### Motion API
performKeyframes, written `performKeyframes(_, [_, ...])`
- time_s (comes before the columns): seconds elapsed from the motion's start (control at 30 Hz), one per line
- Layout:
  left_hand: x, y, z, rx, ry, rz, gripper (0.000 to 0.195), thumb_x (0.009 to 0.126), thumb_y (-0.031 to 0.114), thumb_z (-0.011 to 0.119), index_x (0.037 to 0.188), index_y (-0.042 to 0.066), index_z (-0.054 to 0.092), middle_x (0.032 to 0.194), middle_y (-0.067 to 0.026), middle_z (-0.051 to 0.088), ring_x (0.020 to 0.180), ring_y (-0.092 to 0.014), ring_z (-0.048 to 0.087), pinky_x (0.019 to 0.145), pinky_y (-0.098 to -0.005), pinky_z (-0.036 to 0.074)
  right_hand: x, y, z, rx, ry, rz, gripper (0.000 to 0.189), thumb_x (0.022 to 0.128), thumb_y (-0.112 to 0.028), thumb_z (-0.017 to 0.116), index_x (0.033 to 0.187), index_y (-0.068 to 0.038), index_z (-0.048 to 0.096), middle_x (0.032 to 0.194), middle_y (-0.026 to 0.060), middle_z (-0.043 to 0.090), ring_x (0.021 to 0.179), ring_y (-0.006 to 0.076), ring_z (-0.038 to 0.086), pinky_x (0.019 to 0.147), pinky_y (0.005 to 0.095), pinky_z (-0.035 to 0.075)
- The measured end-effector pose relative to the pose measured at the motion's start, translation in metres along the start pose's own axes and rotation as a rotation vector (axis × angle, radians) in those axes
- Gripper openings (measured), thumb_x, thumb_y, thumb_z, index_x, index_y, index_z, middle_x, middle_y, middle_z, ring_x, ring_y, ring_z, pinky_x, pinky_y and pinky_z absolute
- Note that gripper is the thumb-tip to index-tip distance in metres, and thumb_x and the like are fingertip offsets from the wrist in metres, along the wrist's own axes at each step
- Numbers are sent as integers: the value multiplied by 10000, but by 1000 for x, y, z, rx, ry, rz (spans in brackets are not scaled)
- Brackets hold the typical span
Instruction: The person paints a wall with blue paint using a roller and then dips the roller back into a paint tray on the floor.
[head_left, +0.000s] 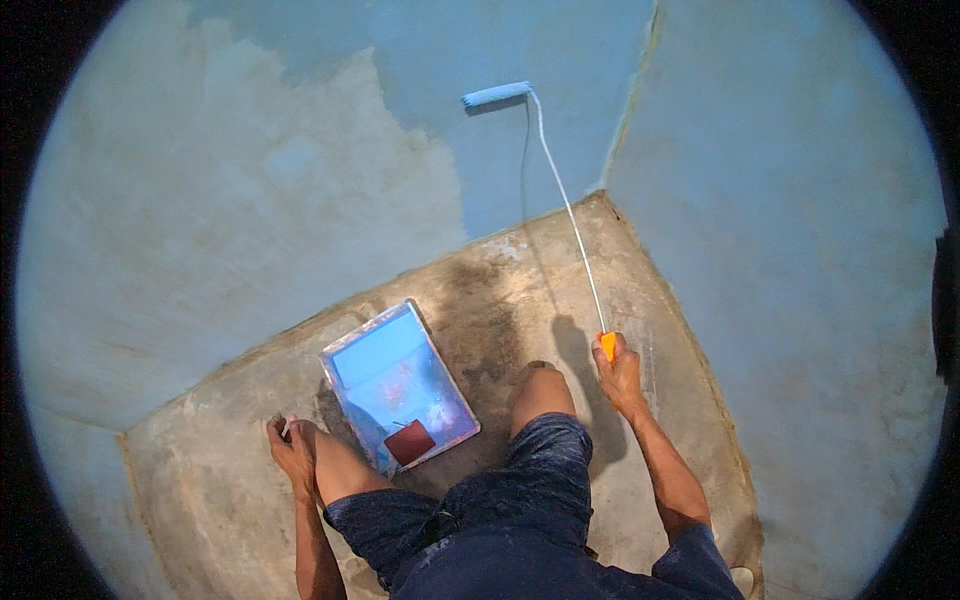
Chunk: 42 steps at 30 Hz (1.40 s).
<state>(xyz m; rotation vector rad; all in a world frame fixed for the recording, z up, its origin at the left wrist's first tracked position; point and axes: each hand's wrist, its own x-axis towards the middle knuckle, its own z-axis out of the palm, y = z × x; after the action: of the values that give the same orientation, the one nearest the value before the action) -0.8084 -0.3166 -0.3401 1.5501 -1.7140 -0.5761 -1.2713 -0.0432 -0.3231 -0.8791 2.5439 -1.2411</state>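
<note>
My right hand (621, 375) grips the orange handle (608, 346) of a paint roller. From it a long, thin white rod (564, 196) runs up to the blue-coated roller sleeve (496, 94), which lies at the wall with its shadow just below. Beside my left knee is my left hand (295, 455), its fingers loosely curled with a small gap at the tips; no object shows in it. A paint tray (390, 379) holding light blue paint stands on the floor, close to my left leg. Inside its near end sits a dark red rectangular piece (410, 442).
The wall ahead (337, 157) has fresh darker blue (495, 172) at its top and right, ending in a ragged edge against paler patches. A blue-grey side wall (795, 247) meets it at the right corner. The concrete floor (630, 255) is stained.
</note>
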Motion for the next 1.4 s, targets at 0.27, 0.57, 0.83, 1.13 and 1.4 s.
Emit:
performKeyframes(0.27, [1, -10, -2, 72, 23, -2, 440, 897, 327, 572, 1133, -41, 520, 1074, -212, 585, 982, -306, 568, 855, -384, 446, -15, 80, 53, -128, -59, 39, 295, 889, -248, 554, 984, 31, 540, 676, 234, 603, 624, 347, 631, 546, 403, 476])
performKeyframes(0.57, [0, -9, -3, 114, 27, 16, 437, 893, 337, 578, 1135, -23, 528, 1062, -206, 601, 982, -307, 578, 859, -380, 444, -31, 55, 33, -11, -78, 111, 300, 892, -247, 553, 1004, 31, 539, 740, 256, 621, 709, 398, 637, 592, 424, 495])
performKeyframes(0.83, [-2, -1, 0, 71, 30, 4, 420, 902, 324, 563, 1123, -32, 535, 1039, -199, 606, 960, -294, 576, 848, -373, 443, 21, 29, 32, 64, 21, 62, 291, 901, -248, 554, 966, 35, 543, 745, 258, 619, 692, 395, 636, 566, 428, 483])
performKeyframes(1.13, [1, -6, 1, 97, 24, 2, 468, 894, 352, 574, 1143, -41, 525, 1046, -220, 605, 963, -312, 583, 845, -386, 450, -14, 99, 42, -54, -60, 75, 306, 880, -252, 578, 921, 49, 541, 726, 265, 613, 687, 390, 639, 564, 412, 492])
performKeyframes(1.4, [0, -1, 3, 109, 25, -7, 474, 901, 351, 563, 1149, -51, 520, 1079, -232, 590, 1001, -337, 566, 860, -405, 440, 5, 75, 14, -21, 22, 94, 319, 896, -281, 554, 949, 34, 552, 721, 240, 620, 683, 366, 649, 567, 404, 494])
